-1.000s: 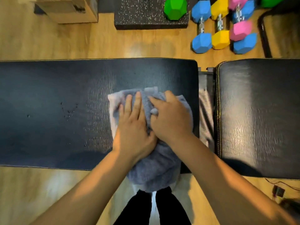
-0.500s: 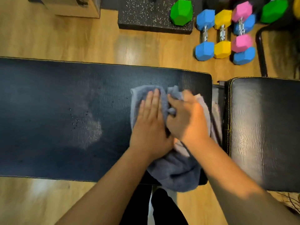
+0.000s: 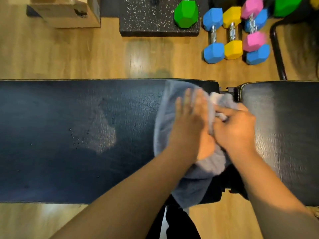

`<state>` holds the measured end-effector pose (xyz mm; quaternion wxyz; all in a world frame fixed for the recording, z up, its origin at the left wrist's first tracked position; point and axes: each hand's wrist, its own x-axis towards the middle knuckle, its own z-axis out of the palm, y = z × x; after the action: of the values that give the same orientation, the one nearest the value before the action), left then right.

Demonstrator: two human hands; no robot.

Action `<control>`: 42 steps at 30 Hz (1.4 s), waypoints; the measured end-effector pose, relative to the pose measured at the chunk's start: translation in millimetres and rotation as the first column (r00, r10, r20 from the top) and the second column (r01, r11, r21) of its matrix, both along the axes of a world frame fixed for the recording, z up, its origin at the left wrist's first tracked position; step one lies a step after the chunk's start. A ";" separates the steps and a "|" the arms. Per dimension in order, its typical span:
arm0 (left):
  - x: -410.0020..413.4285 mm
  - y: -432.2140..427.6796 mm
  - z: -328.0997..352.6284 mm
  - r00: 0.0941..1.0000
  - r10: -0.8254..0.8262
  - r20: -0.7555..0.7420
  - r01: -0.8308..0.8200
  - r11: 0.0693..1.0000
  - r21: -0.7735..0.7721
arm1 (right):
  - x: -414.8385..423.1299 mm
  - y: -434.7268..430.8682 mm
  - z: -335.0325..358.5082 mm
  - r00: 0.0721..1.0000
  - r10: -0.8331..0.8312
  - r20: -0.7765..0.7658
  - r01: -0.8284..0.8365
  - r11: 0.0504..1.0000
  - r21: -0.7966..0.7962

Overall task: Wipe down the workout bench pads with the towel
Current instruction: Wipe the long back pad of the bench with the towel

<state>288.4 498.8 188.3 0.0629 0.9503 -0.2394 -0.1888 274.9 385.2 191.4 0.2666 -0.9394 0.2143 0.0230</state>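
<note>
Wiping looks partway done to us: our left hand (image 3: 188,125) presses flat-fingered on the towel (image 3: 162,121) and our right hand (image 3: 236,130) grips its bunched fold at the long pad (image 3: 51,161) end, with droplets (image 3: 76,140) remaining leftward and the second pad (image 3: 284,135) rightward seemingly untouched.

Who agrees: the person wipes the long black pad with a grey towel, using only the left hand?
Wrong on the hands: the head view shows both the left hand and right hand on the grey towel, wiping the long black pad.
</note>
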 end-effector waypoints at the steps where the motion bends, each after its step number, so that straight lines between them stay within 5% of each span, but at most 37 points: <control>1: 0.7 -13.6 -1.8 0.999 -0.050 -0.020 0.050 0.999 -0.013 | -1.1 -9.8 -0.4 0.999 -0.029 -0.021 0.029 1.000 -0.009; 6: 3.8 7.6 -10.4 0.997 -0.018 0.075 0.034 0.975 -0.219 | 8.3 5.7 6.1 0.999 -0.022 -0.034 0.021 0.999 -0.040; 10: 11.2 87.1 -12.6 0.993 0.101 0.059 -0.094 0.989 -0.114 | 36.6 77.1 10.9 0.962 0.272 0.023 -0.270 0.960 -0.072; 14: 28.8 139.8 -10.0 0.979 0.180 0.094 -0.184 0.982 0.040 | 76.7 141.0 10.1 0.901 0.418 0.117 -0.427 0.902 0.067; 20: 33.3 81.9 -8.3 0.956 0.280 0.086 -0.281 0.960 -0.001 | 63.7 72.4 6.9 0.967 0.194 0.168 -0.208 0.976 0.071; 26: 28.2 -20.4 -11.1 0.997 -0.009 0.073 0.015 0.996 -0.084 | 38.4 -24.4 -4.0 0.998 0.052 -0.025 -0.055 0.990 -0.128; 30: 29.3 -16.3 -12.9 0.992 -0.103 0.074 0.110 0.989 -0.096 | 37.8 -22.1 -9.7 0.997 0.050 -0.066 -0.061 0.983 -0.170; 38: 25.6 51.8 -10.6 0.985 0.106 0.134 -0.062 0.954 -0.295 | 41.4 47.3 8.8 0.977 0.204 0.069 -0.191 0.969 -0.159; 42: 28.3 88.9 -11.0 0.995 0.023 0.101 -0.017 0.998 -0.066 | 51.7 81.8 7.0 0.957 0.285 0.048 -0.280 0.956 -0.092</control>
<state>316.8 587.7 177.3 0.0835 0.9585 -0.2389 -0.1313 326.6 467.0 198.5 0.2272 -0.9710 0.0707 0.0234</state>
